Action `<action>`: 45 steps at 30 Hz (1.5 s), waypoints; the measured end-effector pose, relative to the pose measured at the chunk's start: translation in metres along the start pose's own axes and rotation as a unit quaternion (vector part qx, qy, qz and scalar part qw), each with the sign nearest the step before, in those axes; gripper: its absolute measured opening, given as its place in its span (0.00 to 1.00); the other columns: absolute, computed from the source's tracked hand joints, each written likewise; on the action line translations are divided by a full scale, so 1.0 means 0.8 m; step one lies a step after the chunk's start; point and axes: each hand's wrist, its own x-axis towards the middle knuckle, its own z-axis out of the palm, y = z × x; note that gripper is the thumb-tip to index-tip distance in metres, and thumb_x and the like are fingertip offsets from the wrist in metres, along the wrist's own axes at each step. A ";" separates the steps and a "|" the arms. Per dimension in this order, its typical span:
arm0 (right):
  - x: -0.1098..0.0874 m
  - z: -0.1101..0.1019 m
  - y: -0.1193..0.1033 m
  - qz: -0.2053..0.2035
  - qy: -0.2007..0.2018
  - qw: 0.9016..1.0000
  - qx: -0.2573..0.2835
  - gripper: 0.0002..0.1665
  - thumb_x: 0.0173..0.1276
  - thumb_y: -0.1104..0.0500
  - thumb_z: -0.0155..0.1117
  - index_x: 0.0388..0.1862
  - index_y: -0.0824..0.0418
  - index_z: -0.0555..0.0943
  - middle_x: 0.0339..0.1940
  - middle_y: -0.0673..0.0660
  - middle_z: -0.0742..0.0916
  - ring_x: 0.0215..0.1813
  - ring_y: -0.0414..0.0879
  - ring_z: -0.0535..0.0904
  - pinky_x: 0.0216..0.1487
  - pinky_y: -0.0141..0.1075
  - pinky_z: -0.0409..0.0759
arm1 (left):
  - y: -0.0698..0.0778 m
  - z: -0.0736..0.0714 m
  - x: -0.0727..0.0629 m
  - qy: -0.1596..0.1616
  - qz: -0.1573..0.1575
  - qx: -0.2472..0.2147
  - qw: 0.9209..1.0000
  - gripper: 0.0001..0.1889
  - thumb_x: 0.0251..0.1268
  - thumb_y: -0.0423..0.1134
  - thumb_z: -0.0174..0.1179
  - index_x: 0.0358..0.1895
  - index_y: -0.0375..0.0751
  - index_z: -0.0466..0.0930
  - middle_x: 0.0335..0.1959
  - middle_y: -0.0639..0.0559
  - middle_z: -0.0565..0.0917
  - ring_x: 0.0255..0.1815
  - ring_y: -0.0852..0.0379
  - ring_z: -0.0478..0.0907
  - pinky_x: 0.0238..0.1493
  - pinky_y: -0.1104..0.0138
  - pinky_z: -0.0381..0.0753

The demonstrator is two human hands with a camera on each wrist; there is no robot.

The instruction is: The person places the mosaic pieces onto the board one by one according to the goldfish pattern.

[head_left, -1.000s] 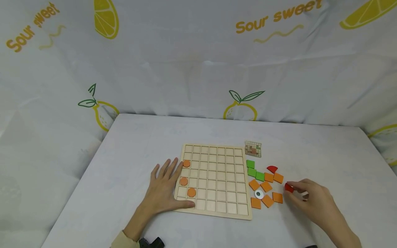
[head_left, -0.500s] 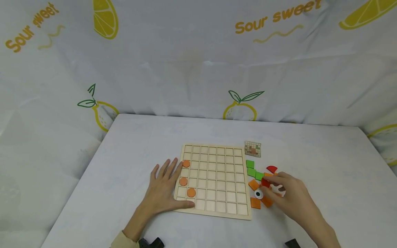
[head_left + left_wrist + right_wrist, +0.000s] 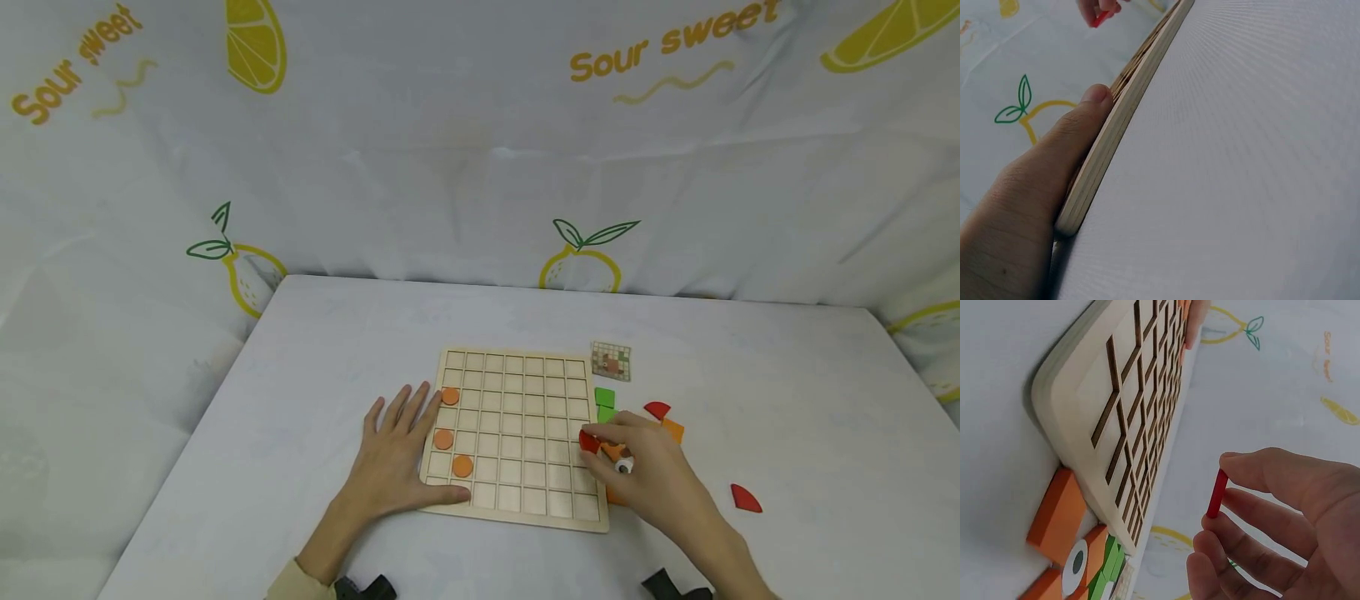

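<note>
My left hand [image 3: 390, 467] lies with fingers spread along the left edge of a wooden grid board [image 3: 517, 524], its thumb over the near-left corner. Three orange round pieces [image 3: 462, 466] sit in cells on the board's left side. Over the board's right edge, my right hand [image 3: 656, 467] pinches a red wedge-shaped piece [image 3: 588, 441] between thumb and fingertips. The right wrist view shows this red piece edge-on, above the table. Beneath the right hand, orange square tiles and an eye disc [image 3: 623, 466] are partly hidden.
Green square tiles [image 3: 604, 397] lie against the board's right side, below a small pattern card [image 3: 611, 360]. Two more red wedges [image 3: 746, 498] lie farther right on the white table [image 3: 360, 333]. A lemon-print cloth [image 3: 450, 167] hangs behind.
My right hand has moved left with the red wedge, from right of the loose tiles to the board's right edge. Another red wedge now shows on the table. The left hand stays put.
</note>
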 end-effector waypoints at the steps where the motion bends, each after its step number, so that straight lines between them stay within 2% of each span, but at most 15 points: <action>1: 0.001 0.002 -0.003 -0.001 -0.003 1.000 0.003 0.14 0.58 0.61 0.79 0.44 0.60 0.91 0.32 0.45 0.85 0.36 0.40 0.76 0.34 0.30 0.82 | 0.000 0.000 0.000 0.001 0.000 0.000 1.000 0.71 0.36 0.87 0.59 0.84 0.49 0.48 0.86 0.49 0.52 0.86 0.43 0.48 0.80 0.37 0.44; 6: 0.004 0.011 -0.016 -0.004 -0.012 1.000 0.015 0.13 0.58 0.62 0.78 0.44 0.59 0.91 0.33 0.45 0.86 0.34 0.41 0.75 0.31 0.28 0.76 | 0.000 -0.001 -0.001 0.004 0.001 -0.002 1.000 0.71 0.37 0.87 0.59 0.84 0.49 0.49 0.86 0.48 0.53 0.86 0.43 0.48 0.79 0.37 0.44; 17: 0.016 0.031 -0.045 -0.015 -0.041 0.999 0.009 0.13 0.58 0.62 0.78 0.44 0.59 0.91 0.33 0.45 0.87 0.35 0.40 0.76 0.35 0.27 0.77 | 0.001 -0.003 -0.002 0.020 0.010 -0.010 1.000 0.71 0.37 0.91 0.52 0.83 0.47 0.52 0.85 0.46 0.55 0.85 0.40 0.51 0.78 0.35 0.46; 24: 0.022 0.041 -0.061 -0.024 -0.058 0.997 0.036 0.14 0.58 0.64 0.77 0.45 0.59 0.91 0.33 0.45 0.86 0.37 0.41 0.77 0.36 0.29 0.78 | 0.001 -0.002 0.000 0.001 -0.001 -0.003 1.000 0.71 0.36 0.86 0.60 0.84 0.49 0.49 0.85 0.48 0.53 0.86 0.43 0.48 0.80 0.37 0.45; 30: 0.027 0.056 -0.074 -0.022 -0.072 0.996 0.047 0.15 0.58 0.64 0.77 0.46 0.60 0.91 0.31 0.44 0.85 0.36 0.41 0.76 0.35 0.27 0.75 | 0.000 0.000 0.000 -0.001 -0.001 -0.003 1.000 0.71 0.37 0.87 0.59 0.84 0.50 0.48 0.86 0.49 0.52 0.86 0.43 0.48 0.80 0.38 0.44; 39: 0.031 0.075 -0.081 -0.064 -0.070 0.994 0.057 0.13 0.57 0.64 0.78 0.43 0.62 0.91 0.32 0.47 0.87 0.35 0.38 0.76 0.37 0.28 0.78 | 0.000 -0.001 -0.001 0.002 0.003 -0.004 1.000 0.70 0.38 0.89 0.56 0.84 0.50 0.49 0.85 0.48 0.53 0.86 0.42 0.48 0.80 0.38 0.44; 45: 0.033 0.082 -0.082 -0.079 -0.083 0.992 0.051 0.12 0.58 0.64 0.77 0.43 0.63 0.91 0.32 0.49 0.87 0.34 0.39 0.76 0.35 0.28 0.77 | 0.000 -0.001 0.000 0.001 0.004 -0.002 1.000 0.70 0.38 0.88 0.57 0.84 0.50 0.48 0.85 0.48 0.53 0.86 0.43 0.48 0.80 0.38 0.44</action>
